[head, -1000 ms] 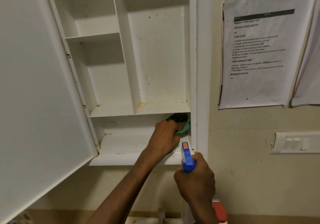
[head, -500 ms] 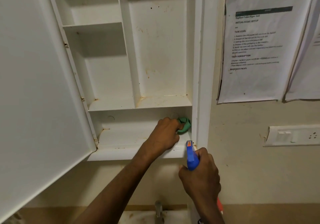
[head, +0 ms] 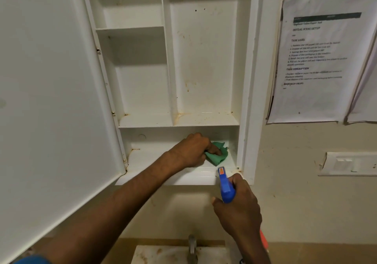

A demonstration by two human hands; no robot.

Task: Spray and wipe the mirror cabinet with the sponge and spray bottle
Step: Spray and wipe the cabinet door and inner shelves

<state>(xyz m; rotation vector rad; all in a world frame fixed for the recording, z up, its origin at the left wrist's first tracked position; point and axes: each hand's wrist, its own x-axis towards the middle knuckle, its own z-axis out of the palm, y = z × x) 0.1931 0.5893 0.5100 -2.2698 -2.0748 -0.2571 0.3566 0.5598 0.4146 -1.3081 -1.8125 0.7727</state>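
The white mirror cabinet (head: 204,70) hangs open on the wall, its door (head: 51,100) swung out to the left. Rust-coloured stains mark its shelves and back. My left hand (head: 191,151) reaches into the bottom compartment and grips a crumpled green sponge (head: 217,154) against the shelf near the right corner. My right hand (head: 237,212) is below the cabinet's lower right corner, fingers curled round the spray bottle (head: 224,184). Its blue head with an orange nozzle points up toward the bottom shelf. The bottle's body is mostly hidden behind my hand.
Printed paper sheets (head: 312,59) are taped to the beige wall on the right. A white switch plate (head: 350,163) sits below them. A stained sink (head: 163,253) with a metal tap (head: 191,247) lies straight below the cabinet.
My left hand has drawn the sponge forward and a little left along the bottom shelf. The right hand holds the bottle in about the same place. The view tilted downward, showing the sink.
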